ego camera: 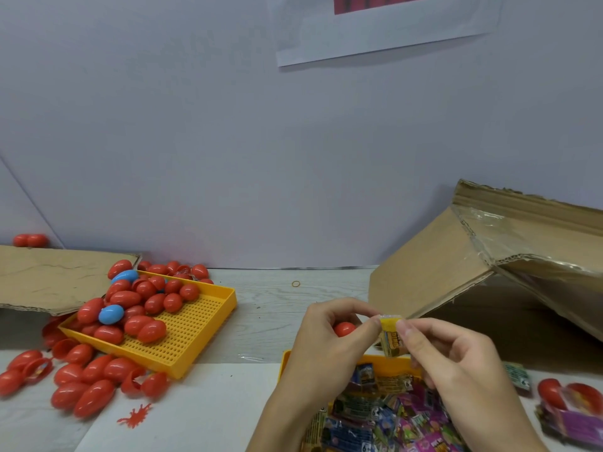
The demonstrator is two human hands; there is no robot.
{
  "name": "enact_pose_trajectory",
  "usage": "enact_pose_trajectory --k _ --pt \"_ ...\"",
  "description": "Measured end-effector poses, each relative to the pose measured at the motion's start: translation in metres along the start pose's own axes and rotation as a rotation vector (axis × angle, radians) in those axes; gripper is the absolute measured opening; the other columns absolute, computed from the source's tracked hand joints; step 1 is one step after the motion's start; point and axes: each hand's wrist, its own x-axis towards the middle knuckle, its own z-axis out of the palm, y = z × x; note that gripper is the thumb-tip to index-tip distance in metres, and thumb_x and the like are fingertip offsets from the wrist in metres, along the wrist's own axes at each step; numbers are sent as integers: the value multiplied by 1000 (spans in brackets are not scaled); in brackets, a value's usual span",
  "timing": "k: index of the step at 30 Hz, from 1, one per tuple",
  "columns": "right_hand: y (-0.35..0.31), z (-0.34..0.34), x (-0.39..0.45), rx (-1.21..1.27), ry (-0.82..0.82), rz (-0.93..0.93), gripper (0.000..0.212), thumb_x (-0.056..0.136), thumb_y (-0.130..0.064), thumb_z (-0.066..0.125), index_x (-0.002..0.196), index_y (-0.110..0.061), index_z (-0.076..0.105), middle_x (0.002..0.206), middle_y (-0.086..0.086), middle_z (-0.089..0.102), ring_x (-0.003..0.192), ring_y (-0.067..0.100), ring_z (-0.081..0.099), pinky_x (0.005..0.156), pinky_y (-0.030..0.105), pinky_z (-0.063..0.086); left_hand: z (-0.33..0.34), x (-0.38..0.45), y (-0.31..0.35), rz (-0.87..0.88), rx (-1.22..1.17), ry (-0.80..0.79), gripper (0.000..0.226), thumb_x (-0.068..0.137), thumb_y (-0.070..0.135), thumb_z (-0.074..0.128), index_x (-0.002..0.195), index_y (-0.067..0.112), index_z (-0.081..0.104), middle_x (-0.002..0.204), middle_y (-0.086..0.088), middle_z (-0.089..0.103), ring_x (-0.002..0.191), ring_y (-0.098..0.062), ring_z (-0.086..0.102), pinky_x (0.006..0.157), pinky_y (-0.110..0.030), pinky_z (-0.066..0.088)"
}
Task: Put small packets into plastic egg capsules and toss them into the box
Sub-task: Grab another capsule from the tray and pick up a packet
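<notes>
Both hands pinch one small yellow printed packet above the desk: left hand (also cupping a red plastic egg capsule), right hand opposite.

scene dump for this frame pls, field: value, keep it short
left hand: left hand holds a red capsule and pinches the yellow packet
right hand: right hand pinches the same packet from the other side
packet supply: yellow tray under the hands, full of mixed packets
capsule supply: perforated yellow tray at left, red and two blue capsules piled in it, more red ones spilled on the table
box: cardboard box at right, tipped, opening faces the person
stray: rubber band on the table
stage: packet not yet in capsule
</notes>
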Motion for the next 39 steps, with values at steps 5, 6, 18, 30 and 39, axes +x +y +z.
enact_pose_trajectory --k 5,6,18,30,39 --pt "3 0 1 30 22 -3 24 64 -42 66 78 -26 78 56 -4 66 51 -1 58 48 8 42 1 -1 1 4 5 -24 9 90 28 68 86 30 75 57 14 57 54 2 50 55 -12 42" --pt "3 0 1 36 32 -4 22 67 -38 66 77 -23 78 56 -3 66 51 -1 58 48 8 41 0 -1 1 2 8 -26 8 90 30 68 87 31 75 57 14 56 54 2 50 55 -12 42" --pt "8 1 3 27 209 23 12 73 -30 68 73 -20 75 61 -4 69 54 0 61 58 23 44 2 -3 11 -206 56 13 25 96 18 57 112 38 57 108 9 60 83 0 69 71 -12 53" --pt "2 -1 -1 -52 174 49 15 79 -33 66 77 -20 73 67 -8 70 67 9 62 65 24 43 0 -29 30 -260 108 197 28 83 11 76 91 36 67 97 11 63 83 -12 69 70 -26 60" --pt "4 4 0 -94 82 6 21 66 -42 66 74 -24 75 74 -7 73 71 0 65 66 26 45 9 -32 10 -191 -99 210 36 77 -3 77 90 30 74 92 -2 70 73 -10 71 61 -13 51"
